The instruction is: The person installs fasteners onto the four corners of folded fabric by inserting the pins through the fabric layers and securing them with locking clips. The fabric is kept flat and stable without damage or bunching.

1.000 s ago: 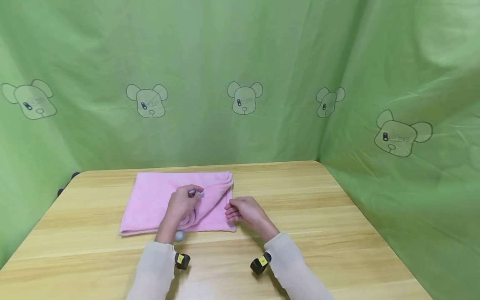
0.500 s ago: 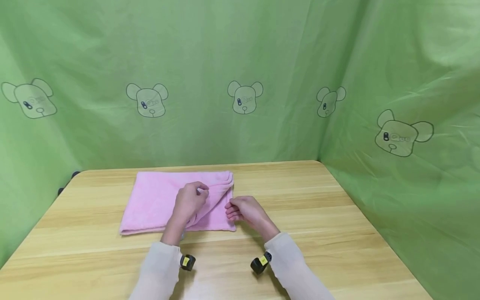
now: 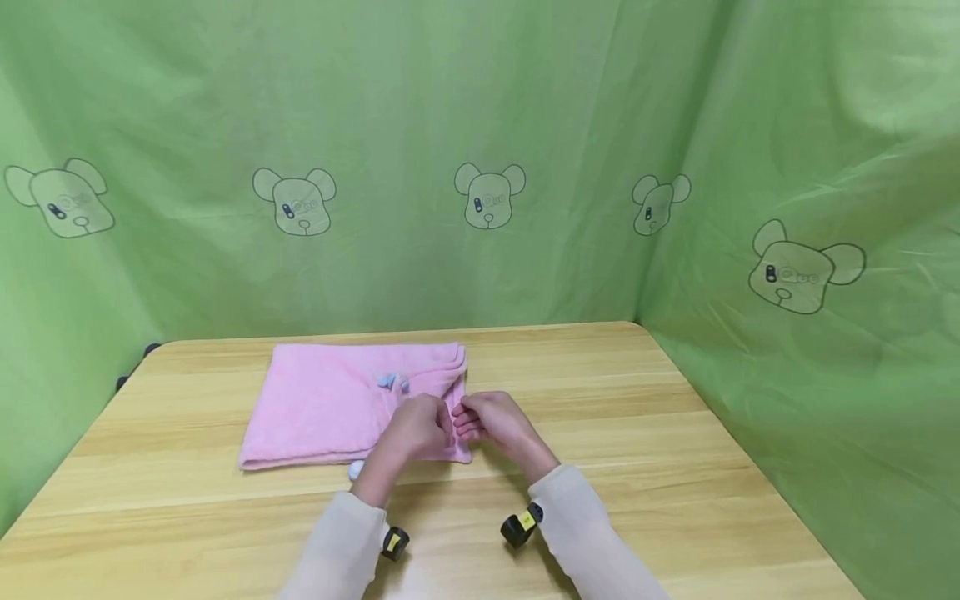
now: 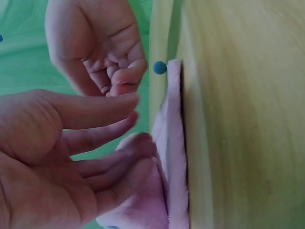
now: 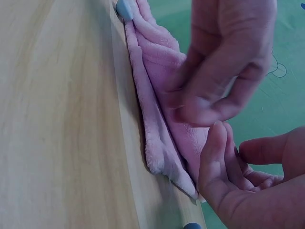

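Observation:
A folded pink plush towel lies on the table. Near its middle sits a small light-blue piece with rounded ends, a tuft of cloth beside it. A rounded pale-blue piece shows at the front edge, also visible as a light-blue knob in the right wrist view. My left hand is over the towel's right part, thumb straight and fingers slightly bent, nothing visible between them; I cannot tell whether fingertips touch cloth. My right hand stays beside the right edge, fingers loosely curled, holding nothing visible.
Light wood table surrounds the towel. Green curtains with bear-head prints hang behind and at both sides. A dark-blue ball shows past the towel's end in the left wrist view. Small black cameras sit on both wrists.
My left hand has left the light-blue piece at the towel's middle and moved right and nearer, close to the right hand. The right hand has barely moved.

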`<action>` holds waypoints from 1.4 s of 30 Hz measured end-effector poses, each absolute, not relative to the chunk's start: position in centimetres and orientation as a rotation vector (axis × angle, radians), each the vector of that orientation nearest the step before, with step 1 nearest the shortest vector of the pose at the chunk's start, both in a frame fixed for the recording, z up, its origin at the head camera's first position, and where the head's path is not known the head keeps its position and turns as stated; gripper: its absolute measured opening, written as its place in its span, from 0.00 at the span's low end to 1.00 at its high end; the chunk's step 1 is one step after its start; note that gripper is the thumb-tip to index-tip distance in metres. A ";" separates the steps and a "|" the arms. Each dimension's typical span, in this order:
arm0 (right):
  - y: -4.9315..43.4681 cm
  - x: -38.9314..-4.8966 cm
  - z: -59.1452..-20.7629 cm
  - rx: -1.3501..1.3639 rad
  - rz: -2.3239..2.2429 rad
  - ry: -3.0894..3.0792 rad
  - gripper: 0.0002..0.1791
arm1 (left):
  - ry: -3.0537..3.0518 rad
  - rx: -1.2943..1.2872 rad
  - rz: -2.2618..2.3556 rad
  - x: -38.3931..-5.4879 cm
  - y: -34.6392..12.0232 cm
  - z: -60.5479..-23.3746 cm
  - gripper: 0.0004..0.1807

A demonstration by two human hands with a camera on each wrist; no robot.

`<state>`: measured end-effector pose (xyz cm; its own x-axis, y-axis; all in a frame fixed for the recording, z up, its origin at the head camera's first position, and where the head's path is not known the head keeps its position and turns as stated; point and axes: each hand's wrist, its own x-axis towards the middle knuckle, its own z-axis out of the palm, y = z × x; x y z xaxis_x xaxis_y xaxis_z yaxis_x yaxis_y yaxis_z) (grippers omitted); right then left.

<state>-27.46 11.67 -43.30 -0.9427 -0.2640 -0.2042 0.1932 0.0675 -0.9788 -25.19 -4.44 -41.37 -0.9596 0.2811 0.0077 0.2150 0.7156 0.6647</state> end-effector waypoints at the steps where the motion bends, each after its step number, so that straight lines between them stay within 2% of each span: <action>1: 11.7 -27.4 -43.3 -0.064 -1.944 2.017 0.16 | 2.806 0.408 1.038 -25.1 -4.4 -41.5 0.09; 8: 11.8 -27.3 -43.2 -0.069 -1.944 2.020 0.16 | 2.776 0.433 0.883 -25.1 -4.3 -42.3 0.16; 17: 11.8 -27.2 -43.1 -0.054 -1.883 2.068 0.17 | 2.806 0.381 0.961 -25.7 -4.9 -42.7 0.09; 20: 11.9 -27.2 -43.1 -0.075 -1.822 2.097 0.16 | 2.817 0.348 1.044 -25.8 -5.3 -42.4 0.10; 29: 12.3 -27.1 -43.2 -0.261 -1.524 2.237 0.28 | 2.834 0.306 1.114 -25.5 -6.3 -41.4 0.16; 31: 12.2 -27.0 -43.2 -0.275 -1.510 2.269 0.25 | 2.833 0.304 1.123 -25.5 -6.4 -41.4 0.16; 36: 11.9 -27.1 -43.4 -0.230 -1.638 2.300 0.13 | 2.847 0.376 1.130 -25.6 -6.5 -41.3 0.09; 42: 11.6 -27.1 -43.5 -0.194 -1.726 2.280 0.11 | 2.820 0.396 1.175 -25.7 -6.5 -41.1 0.03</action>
